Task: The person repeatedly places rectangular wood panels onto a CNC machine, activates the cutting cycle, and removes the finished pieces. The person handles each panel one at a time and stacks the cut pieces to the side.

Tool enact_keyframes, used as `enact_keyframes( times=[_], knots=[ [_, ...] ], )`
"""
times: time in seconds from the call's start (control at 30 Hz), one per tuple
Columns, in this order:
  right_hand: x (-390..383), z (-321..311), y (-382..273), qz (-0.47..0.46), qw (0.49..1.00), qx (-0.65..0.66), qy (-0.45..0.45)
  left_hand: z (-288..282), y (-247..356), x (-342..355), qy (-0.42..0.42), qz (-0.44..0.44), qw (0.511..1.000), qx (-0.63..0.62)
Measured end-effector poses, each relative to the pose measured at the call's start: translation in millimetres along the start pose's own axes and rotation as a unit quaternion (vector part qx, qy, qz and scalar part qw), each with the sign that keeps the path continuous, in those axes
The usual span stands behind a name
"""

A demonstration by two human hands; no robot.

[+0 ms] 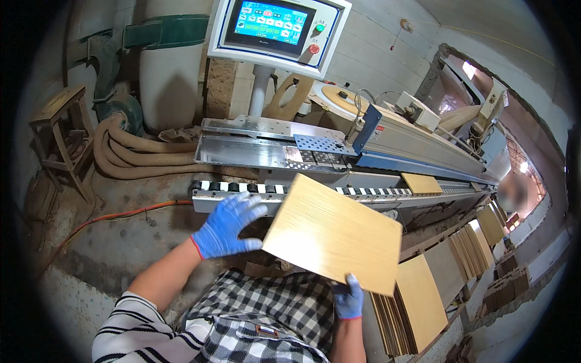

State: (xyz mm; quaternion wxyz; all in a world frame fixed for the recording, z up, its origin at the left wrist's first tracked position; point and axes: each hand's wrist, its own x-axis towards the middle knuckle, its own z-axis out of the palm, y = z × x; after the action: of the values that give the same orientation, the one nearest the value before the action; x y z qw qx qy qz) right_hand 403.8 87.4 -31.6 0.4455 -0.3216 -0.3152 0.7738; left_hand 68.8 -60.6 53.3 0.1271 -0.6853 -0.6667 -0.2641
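Observation:
A flat wood-grain panel [336, 233] is held up in front of me, tilted, its lower edge gripped by my right hand [348, 297] in a blue glove. The thumb lies on the panel's face, and the other fingers are hidden behind it. My left hand [227, 226], also gloved in blue, is spread beside the panel's left corner. Its thumb points at that corner; whether it touches I cannot tell. Just beyond the panel runs the roller rail [239, 189] of an edge-banding machine [417, 148]. Another panel [422, 184] lies farther along that rail.
Stacked panels [417, 302] stand at my right, with more piles [469, 251] behind. A control screen [269, 23] rises above the machine's metal infeed table [242, 151]. Ribbed hoses [130, 154], a wooden stool [60, 130] and an orange cable [130, 210] are at left. A blurred person [514, 192] stands far right.

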Motion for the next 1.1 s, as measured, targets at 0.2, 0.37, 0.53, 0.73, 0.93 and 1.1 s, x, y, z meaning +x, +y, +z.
enact_keyframes(
  times=[0.2, 0.37, 0.53, 0.73, 0.93, 1.1],
  knots=[
    [68.8, 81.8, 38.8, 0.106, 0.978, -0.009, -0.179, 2.8, -9.9, -31.2, -0.004, -0.038, 0.998, 0.055],
    [87.7, 130.2, 60.6, 0.152, 0.968, 0.035, -0.194, 0.3, -45.4, -38.6, 0.068, -0.078, 0.988, 0.118],
    [69.9, 121.9, 50.5, 0.111, 0.960, 0.036, -0.254, 17.0, -82.9, -17.6, 0.065, -0.132, 0.979, 0.139],
    [36.3, 40.8, 50.5, 0.024, 0.936, -0.311, -0.161, 25.6, -96.7, 15.5, 0.038, -0.206, 0.970, 0.124],
    [-4.1, -25.4, 77.6, -0.279, 0.711, -0.626, -0.155, 31.1, -73.3, 27.8, 0.048, -0.281, 0.954, 0.094],
    [-9.8, -11.7, 80.0, -0.332, 0.612, -0.692, -0.191, 31.9, -72.7, 25.0, 0.057, -0.281, 0.951, 0.113]
  ],
)
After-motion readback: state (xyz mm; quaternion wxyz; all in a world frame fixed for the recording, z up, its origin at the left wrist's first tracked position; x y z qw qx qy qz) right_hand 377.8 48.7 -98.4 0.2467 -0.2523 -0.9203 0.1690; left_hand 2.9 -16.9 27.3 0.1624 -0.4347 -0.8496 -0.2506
